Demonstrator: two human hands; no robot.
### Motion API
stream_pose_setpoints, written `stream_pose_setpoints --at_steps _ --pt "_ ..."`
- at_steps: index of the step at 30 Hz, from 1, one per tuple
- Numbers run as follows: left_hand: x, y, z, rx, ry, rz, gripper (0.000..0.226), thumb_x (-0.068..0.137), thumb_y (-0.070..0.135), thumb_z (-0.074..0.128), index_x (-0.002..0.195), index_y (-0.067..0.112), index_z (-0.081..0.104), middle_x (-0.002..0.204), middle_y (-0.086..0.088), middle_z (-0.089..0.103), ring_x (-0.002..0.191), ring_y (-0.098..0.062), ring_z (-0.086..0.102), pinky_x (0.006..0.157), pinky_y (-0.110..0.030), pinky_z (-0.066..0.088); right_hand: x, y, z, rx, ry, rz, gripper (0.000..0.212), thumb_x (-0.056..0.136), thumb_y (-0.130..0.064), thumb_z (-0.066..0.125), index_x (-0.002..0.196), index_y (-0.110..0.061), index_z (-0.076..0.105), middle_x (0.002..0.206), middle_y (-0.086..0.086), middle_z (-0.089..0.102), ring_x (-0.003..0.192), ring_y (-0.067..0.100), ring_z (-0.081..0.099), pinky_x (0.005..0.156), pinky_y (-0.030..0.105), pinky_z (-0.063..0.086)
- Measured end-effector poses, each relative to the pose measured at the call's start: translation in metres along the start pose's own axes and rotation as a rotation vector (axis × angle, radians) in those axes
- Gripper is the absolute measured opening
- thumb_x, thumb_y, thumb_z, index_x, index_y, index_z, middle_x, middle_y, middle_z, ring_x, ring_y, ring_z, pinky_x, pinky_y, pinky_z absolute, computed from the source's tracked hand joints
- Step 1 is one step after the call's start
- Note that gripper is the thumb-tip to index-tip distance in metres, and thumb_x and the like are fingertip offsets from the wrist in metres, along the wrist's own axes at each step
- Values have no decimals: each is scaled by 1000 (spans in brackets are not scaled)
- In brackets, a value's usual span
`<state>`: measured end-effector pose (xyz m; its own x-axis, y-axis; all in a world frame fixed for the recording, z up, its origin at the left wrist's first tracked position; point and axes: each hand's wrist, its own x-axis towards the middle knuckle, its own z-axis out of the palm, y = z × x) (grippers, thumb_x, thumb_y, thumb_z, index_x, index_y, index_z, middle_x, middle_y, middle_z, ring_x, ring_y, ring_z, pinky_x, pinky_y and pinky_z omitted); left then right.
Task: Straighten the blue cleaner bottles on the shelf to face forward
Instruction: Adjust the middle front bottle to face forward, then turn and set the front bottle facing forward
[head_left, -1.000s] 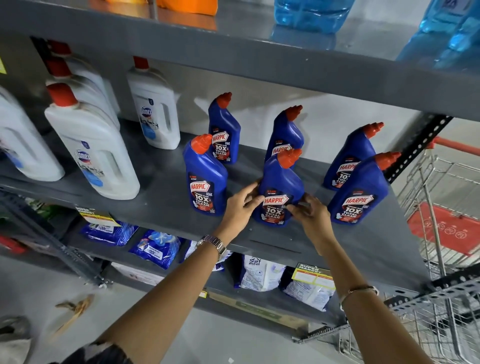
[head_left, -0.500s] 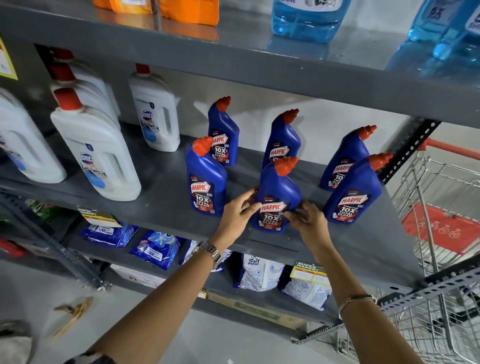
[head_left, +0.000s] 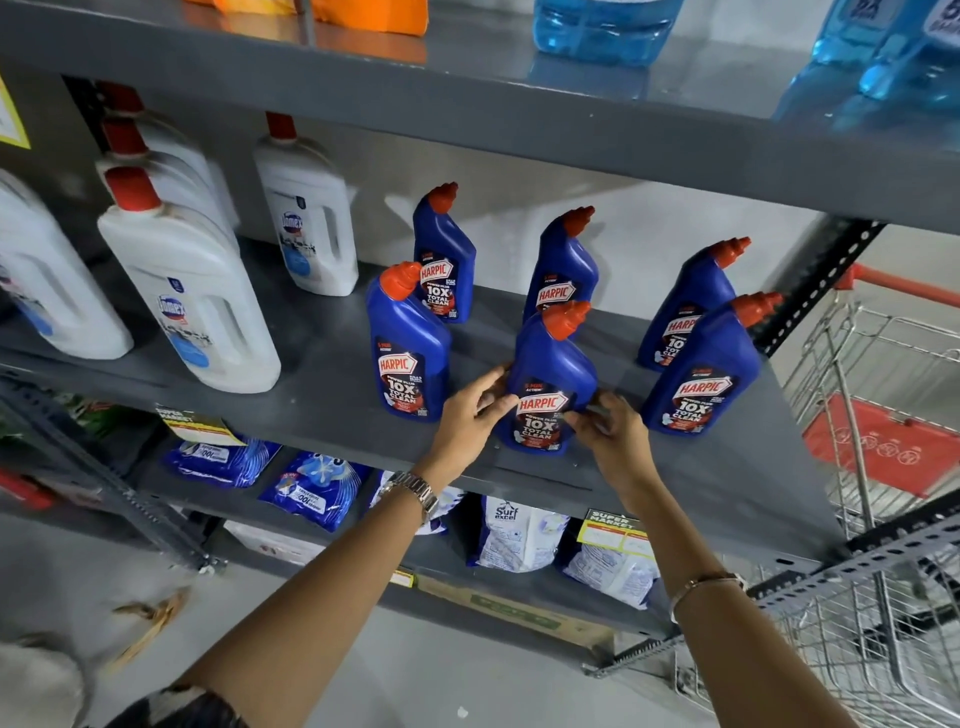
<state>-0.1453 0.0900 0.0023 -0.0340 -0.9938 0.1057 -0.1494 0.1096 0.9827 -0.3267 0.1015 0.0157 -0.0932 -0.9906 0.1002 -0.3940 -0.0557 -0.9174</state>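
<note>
Both hands, the left hand and right hand, clasp the middle blue bottle near the shelf front edge, label forward; five neighbours seem to face forward too.

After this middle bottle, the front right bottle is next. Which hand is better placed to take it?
Right. The right hand is beside the front right bottle; the left hand is on the far side of the middle bottle.
</note>
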Motion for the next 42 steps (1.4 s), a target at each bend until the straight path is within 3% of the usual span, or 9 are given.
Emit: stream_pose_setpoints --at_steps 5,10,13,17,19,23,26,31,42 --pt "1 -3 -2 14 -5 -14 46 86 16 58 130 12 45 126 -16 57 119 -27 52 98 -31 43 -1 1 2 -9 11 -6 37 80 -9 67 115 -3 57 118 16 60 99 18 61 74 10 48" --pt "-18 8 13 -27 172 60 48 86 9 57 131 15 41 126 -3 53 115 -14 52 93 -19 45 -6 0 -4 -24 1 -17 40 79 -13 68 117 -9 56 118 14 62 103 20 63 83 26 53" --pt "-59 12 43 -141 384 176 37 83 2 60 116 15 48 116 4 56 106 -10 57 90 -22 49 -20 5 -22 135 274 17 37 80 -4 65 116 -8 57 110 10 64 84 -5 62 70 7 49" --pt "-94 24 108 -158 -22 183 38 82 6 59 113 23 48 114 -1 58 105 -6 57 86 -16 47 -15 29 -78 251 732 67 38 76 -2 57 112 -14 57 105 14 66 80 11 61 72 22 50" --pt "-76 28 143 -76 -160 142 53 81 1 59 126 20 40 124 0 52 113 -8 52 90 -15 44 1 37 -107 234 667 110 53 76 3 62 123 -15 48 105 3 59 91 17 53 81 32 48" --pt "-8 40 186 -4 0 128 70 80 -2 59 139 8 22 138 -16 38 126 -23 40 107 -40 36 34 49 -146 120 312 196 86 73 1 71 142 -17 24 131 4 41 118 22 44 97 41 45" --pt "35 43 189 104 -60 100 71 84 18 59 141 13 17 143 -20 31 130 -29 35 102 -31 31 51 60 -150 15 160 190 79 74 1 70 140 -16 29 139 16 44 124 32 46 102 53 42" --pt "56 29 194 138 -128 117 57 87 26 54 138 19 30 133 -21 45 116 -32 53 98 -44 46 55 66 -148 30 172 135 59 78 -5 67 130 -15 41 117 14 58 100 32 60 90 47 51" --pt "9 25 173 181 -84 172 54 88 19 54 137 23 33 124 -20 56 104 -28 61 92 -45 50 3 59 -139 45 138 118 61 78 -8 68 132 -12 41 119 15 60 105 30 60 95 48 49"
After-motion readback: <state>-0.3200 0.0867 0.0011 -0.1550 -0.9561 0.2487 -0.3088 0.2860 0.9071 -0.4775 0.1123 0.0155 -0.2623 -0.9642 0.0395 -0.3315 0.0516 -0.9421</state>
